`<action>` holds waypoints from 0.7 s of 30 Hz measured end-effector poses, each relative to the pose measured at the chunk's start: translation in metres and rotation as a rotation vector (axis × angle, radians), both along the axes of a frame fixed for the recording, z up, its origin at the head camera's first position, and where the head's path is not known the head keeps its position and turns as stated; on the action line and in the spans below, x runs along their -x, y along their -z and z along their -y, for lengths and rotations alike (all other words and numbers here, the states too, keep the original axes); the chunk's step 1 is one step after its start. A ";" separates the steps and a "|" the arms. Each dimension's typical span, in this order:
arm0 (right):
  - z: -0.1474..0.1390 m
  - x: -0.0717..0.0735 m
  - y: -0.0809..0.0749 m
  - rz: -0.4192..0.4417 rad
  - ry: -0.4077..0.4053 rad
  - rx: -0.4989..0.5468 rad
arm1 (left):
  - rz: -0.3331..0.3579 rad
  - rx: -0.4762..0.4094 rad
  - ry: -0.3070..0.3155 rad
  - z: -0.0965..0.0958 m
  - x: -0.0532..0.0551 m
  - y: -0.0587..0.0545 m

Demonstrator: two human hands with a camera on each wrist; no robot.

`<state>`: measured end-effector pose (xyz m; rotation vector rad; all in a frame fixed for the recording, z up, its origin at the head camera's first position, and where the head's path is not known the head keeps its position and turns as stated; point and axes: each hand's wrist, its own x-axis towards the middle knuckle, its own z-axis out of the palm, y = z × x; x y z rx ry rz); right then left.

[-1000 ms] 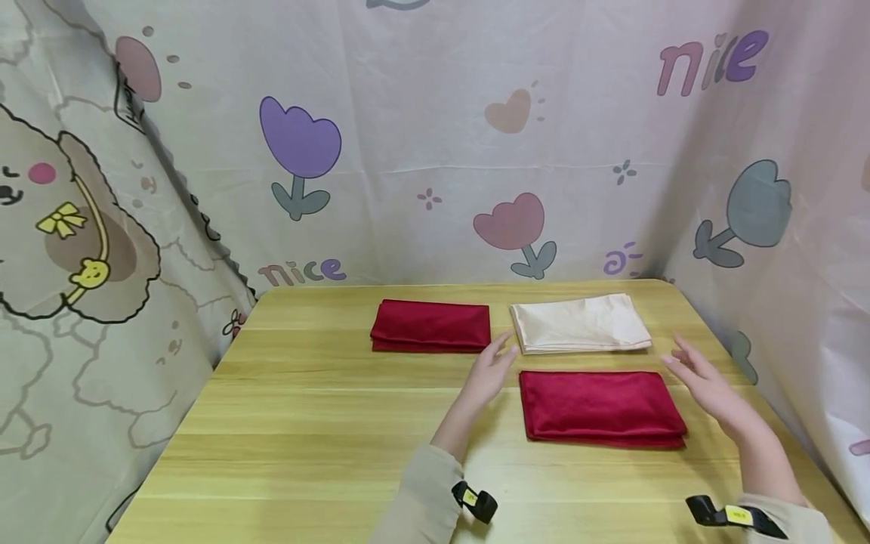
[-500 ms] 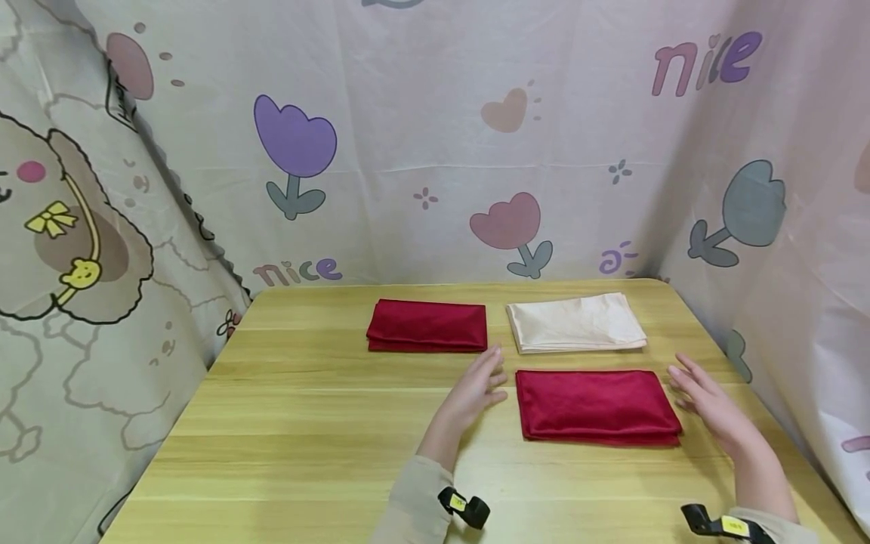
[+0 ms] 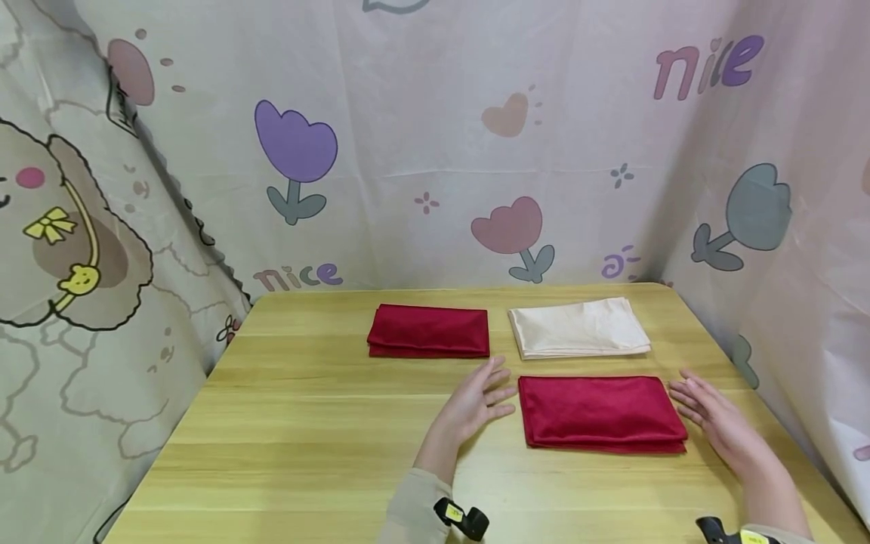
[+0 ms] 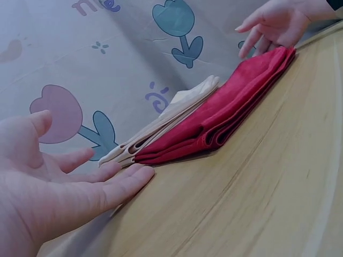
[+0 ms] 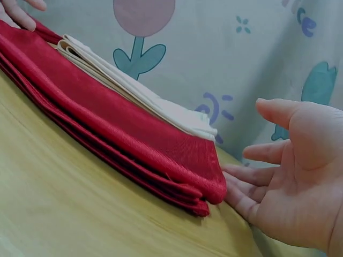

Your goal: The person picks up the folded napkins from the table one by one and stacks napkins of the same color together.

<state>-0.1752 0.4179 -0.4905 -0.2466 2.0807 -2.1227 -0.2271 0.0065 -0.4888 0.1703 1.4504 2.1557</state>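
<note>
Nearest to me on the table lies a folded red satin cloth [image 3: 601, 412], its stacked layers showing along the edge in both wrist views. My left hand [image 3: 473, 400] is beside its left end, fingers extended and spread, holding nothing. At the opposite end my right hand [image 3: 717, 419] has its fingers stretched toward the cloth; in the right wrist view the fingertips [image 5: 231, 184] are right at its corner. Behind this cloth lies a folded cream cloth [image 3: 579, 328]. A second folded red cloth [image 3: 428, 331] sits at the back, left of the cream one.
The wooden table [image 3: 292, 423] extends left and forward of the cloths. A printed curtain [image 3: 408, 151] hangs behind the table's far edge, with more patterned fabric [image 3: 54, 408] along the left. Each wrist wears a black camera mount [image 3: 462, 517].
Both hands have come down and nearer to me, from beside the cream cloth to the two ends of the front red cloth. The cloths lie as before.
</note>
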 end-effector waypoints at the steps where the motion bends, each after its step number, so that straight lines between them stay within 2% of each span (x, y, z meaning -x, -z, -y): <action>1: -0.001 0.000 0.000 -0.001 -0.007 0.013 | 0.001 -0.001 0.001 0.000 0.000 0.000; 4: -0.001 0.002 0.000 -0.002 -0.002 -0.004 | 0.007 -0.005 0.005 0.000 0.000 -0.002; 8: 0.004 0.003 -0.001 -0.015 0.043 -0.055 | 0.000 0.001 0.022 0.000 0.001 -0.002; 13: 0.010 0.004 -0.001 -0.030 0.076 -0.069 | -0.001 0.004 0.043 0.000 0.002 -0.004; 17: 0.010 0.003 -0.002 -0.020 0.067 -0.004 | 0.005 -0.011 0.045 -0.002 0.003 -0.006; 21: 0.009 0.003 -0.003 -0.005 0.034 0.136 | 0.023 -0.034 0.037 -0.004 0.003 -0.005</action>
